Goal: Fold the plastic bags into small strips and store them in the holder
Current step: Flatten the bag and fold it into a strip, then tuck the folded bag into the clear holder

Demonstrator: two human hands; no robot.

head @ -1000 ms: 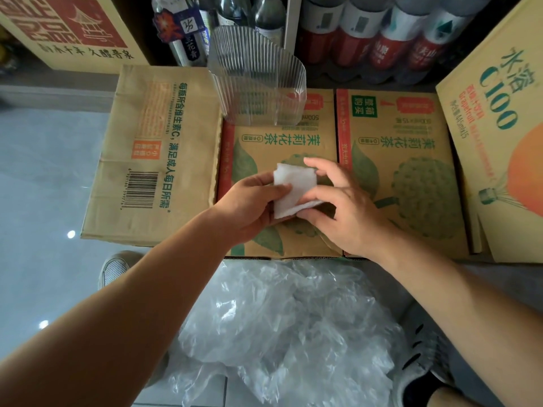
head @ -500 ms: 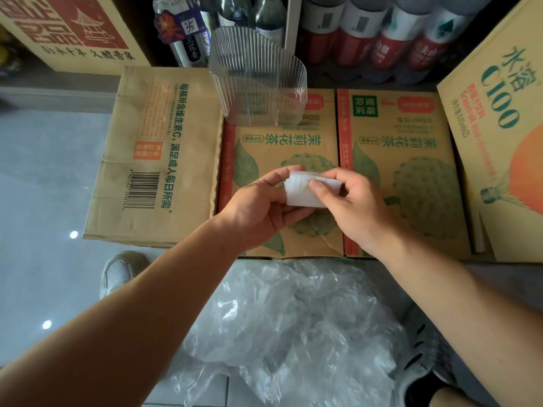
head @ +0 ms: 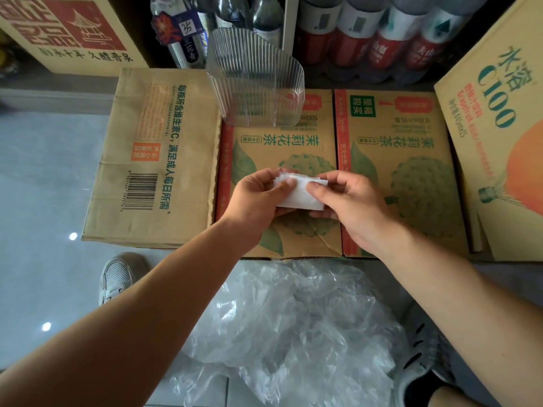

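Observation:
A small white folded plastic bag is held flat between both hands above the middle cardboard box. My left hand pinches its left side with thumb on top. My right hand pinches its right side the same way. Beyond them, a clear ribbed plastic holder stands upright on the far edge of the boxes, and I see nothing inside it. A heap of loose clear plastic bags lies on the floor below my arms.
Three cardboard drink boxes lie side by side as a work surface. A taller orange-printed box leans at the right. Bottles stand behind. My shoes rest on the grey tiled floor.
The folded bag turned from an upright square to a flat, wider packet. Both hands shifted their pinch to its two sides and rose slightly.

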